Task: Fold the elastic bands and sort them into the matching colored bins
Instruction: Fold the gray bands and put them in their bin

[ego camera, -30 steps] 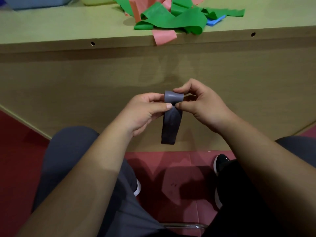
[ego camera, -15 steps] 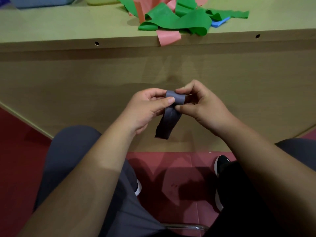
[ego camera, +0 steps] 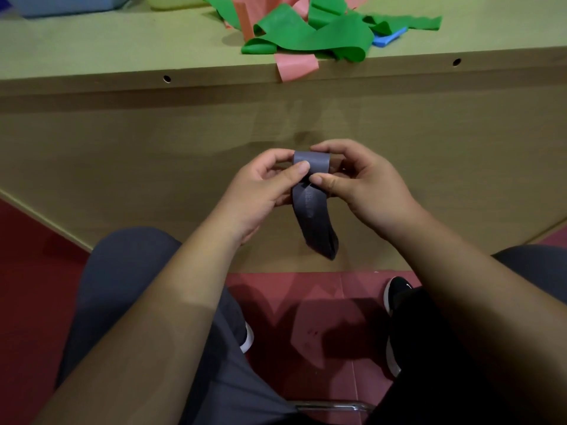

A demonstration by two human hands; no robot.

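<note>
Grey elastic band (ego camera: 311, 207) is held in the air at centre frame, between both hands and below the front edge of the surface (ego camera: 122, 47). Its top is folded over into a short loop. The loose tail hangs toward 5 o'clock and touches nothing.

The left hand (ego camera: 264, 191) is at 9 o'clock of the band. Its fingers (ego camera: 299, 170) are curled, with the thumb tip pressed on the front of the fold and the other fingertips behind it. The right hand (ego camera: 365, 182) is at 3 o'clock. Its thumb lies across the band just under the fold and its curled fingers cap the top edge of the loop. Both hands are pinching the band, and the two thumb tips nearly meet.

On the surface at 12 o'clock, left to right:
- A blue bin (ego camera: 67, 4), cropped at the top edge.
- A pale yellow bin (ego camera: 175, 0), also cropped.
- A tangled pile of green bands (ego camera: 310, 35).
- A pink band (ego camera: 296, 67) with one end drooping over the surface edge.
- A blue band (ego camera: 388, 39) poking out at the pile's right.

The pile is well apart from the hands. The wooden front panel (ego camera: 153, 154) is behind the hands. At 6 o'clock there are grey trousers (ego camera: 122, 286), a red floor (ego camera: 30, 286) and a black shoe (ego camera: 397, 291).
</note>
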